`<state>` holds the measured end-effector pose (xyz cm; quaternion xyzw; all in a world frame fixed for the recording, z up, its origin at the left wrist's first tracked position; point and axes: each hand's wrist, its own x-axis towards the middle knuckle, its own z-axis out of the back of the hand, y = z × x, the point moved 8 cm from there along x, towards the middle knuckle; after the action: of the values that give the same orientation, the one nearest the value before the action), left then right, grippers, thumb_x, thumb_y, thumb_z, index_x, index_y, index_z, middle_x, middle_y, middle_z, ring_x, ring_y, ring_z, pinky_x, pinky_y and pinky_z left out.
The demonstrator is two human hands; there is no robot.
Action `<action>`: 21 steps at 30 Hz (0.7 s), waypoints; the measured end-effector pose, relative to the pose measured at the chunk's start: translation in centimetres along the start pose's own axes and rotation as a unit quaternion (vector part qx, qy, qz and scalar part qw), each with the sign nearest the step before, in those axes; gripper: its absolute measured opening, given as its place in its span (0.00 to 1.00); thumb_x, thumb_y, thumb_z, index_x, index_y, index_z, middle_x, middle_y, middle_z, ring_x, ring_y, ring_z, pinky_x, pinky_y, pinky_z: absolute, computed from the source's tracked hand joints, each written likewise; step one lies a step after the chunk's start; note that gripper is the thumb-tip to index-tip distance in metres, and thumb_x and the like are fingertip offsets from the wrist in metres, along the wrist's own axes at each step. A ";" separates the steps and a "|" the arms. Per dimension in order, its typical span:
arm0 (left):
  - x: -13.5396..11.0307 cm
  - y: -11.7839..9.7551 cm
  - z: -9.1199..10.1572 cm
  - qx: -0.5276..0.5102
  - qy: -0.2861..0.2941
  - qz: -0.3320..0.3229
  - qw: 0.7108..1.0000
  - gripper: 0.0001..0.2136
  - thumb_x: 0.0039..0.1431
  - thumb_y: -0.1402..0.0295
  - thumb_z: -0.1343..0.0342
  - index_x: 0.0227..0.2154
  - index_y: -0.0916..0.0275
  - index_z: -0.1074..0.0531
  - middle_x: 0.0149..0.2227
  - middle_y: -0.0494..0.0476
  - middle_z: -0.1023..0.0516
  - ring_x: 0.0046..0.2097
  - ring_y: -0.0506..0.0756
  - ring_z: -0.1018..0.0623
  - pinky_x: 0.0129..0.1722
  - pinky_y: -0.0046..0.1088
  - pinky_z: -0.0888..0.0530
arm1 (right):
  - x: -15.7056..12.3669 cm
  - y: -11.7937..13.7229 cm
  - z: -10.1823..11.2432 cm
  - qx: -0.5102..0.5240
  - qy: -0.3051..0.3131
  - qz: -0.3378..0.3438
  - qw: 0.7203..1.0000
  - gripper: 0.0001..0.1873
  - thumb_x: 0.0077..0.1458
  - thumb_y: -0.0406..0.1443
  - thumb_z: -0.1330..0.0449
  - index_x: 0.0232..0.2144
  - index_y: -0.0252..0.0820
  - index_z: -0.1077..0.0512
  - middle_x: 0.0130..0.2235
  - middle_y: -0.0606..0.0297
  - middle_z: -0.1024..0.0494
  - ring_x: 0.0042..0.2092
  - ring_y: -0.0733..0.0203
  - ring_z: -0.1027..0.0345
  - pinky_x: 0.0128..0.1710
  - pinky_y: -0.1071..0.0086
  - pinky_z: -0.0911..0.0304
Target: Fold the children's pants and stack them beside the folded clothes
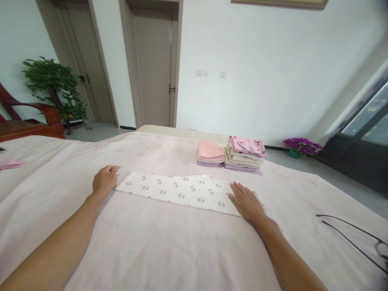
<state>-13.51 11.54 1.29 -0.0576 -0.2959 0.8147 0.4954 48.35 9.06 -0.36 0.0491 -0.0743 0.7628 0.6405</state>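
A white cloth with small printed figures (pixel 178 190) lies folded into a long strip across the pink bedsheet (pixel 157 242). My left hand (pixel 104 180) rests at the strip's left end, fingers curled in on the cloth's edge. Over at the other end, my right hand (pixel 246 201) lies flat on the cloth with fingers stretched out and holds nothing.
Two stacks of folded cloths sit beyond the strip: a peach and lilac one (pixel 210 153) and a taller one topped in pink (pixel 245 153). A black cable (pixel 354 238) lies at the right. A small pink cloth (pixel 10 164) lies far left. Wooden chair (pixel 30 121), plant (pixel 56 87), doors behind.
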 end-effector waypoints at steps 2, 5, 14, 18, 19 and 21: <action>0.0 0.4 0.3 0.036 0.019 0.020 0.999 0.23 0.64 0.54 0.62 0.45 0.58 0.24 0.48 0.64 0.21 0.47 0.67 0.23 0.41 0.40 0.29 | 0.0 0.0 0.0 -0.004 -0.001 -0.001 1.000 0.35 0.66 0.51 0.61 0.66 0.38 0.42 0.69 0.57 0.43 0.69 0.52 0.52 0.68 0.54 0.56; -0.4 -0.4 -0.2 0.074 0.069 0.017 0.995 0.24 0.61 0.49 0.59 0.36 0.58 0.22 0.44 0.65 0.20 0.44 0.68 0.23 0.37 0.38 0.31 | 0.1 0.0 0.1 -0.007 -0.003 -0.001 1.000 0.35 0.66 0.51 0.60 0.66 0.39 0.41 0.68 0.56 0.43 0.69 0.51 0.51 0.67 0.54 0.55; -1.7 -3.2 -1.5 0.099 0.107 -0.045 0.988 0.17 0.53 0.49 0.47 0.33 0.57 0.24 0.38 0.58 0.18 0.39 0.62 0.21 0.29 0.30 0.36 | 0.2 -0.1 0.1 0.000 -0.014 0.002 1.000 0.34 0.66 0.51 0.59 0.65 0.39 0.40 0.68 0.56 0.41 0.68 0.51 0.49 0.67 0.54 0.54; -1.5 -3.3 -1.6 0.091 0.089 -0.040 0.991 0.16 0.53 0.51 0.47 0.35 0.57 0.26 0.38 0.57 0.18 0.39 0.62 0.21 0.30 0.30 0.35 | 0.2 -0.1 0.0 -0.008 -0.010 0.006 1.000 0.34 0.66 0.52 0.59 0.66 0.39 0.40 0.68 0.56 0.41 0.68 0.51 0.49 0.67 0.54 0.54; -1.5 -3.2 -1.7 0.085 0.087 -0.032 0.992 0.17 0.52 0.51 0.47 0.36 0.57 0.26 0.38 0.58 0.18 0.40 0.62 0.21 0.30 0.30 0.35 | 0.2 -0.1 -0.1 -0.010 -0.011 0.006 1.000 0.34 0.66 0.52 0.60 0.66 0.40 0.40 0.68 0.56 0.41 0.68 0.51 0.49 0.67 0.53 0.54; -1.3 -3.2 -2.0 0.042 0.103 -0.022 0.994 0.19 0.50 0.52 0.45 0.40 0.58 0.26 0.40 0.59 0.18 0.42 0.64 0.21 0.33 0.30 0.33 | 0.2 -0.2 -0.1 -0.011 -0.012 0.005 1.000 0.35 0.66 0.52 0.60 0.66 0.40 0.41 0.68 0.57 0.41 0.68 0.51 0.49 0.67 0.53 0.54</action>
<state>-9.61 12.35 1.14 -0.1137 -0.2100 0.8052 0.5427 48.49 9.34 -0.44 0.0510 -0.0907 0.7642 0.6365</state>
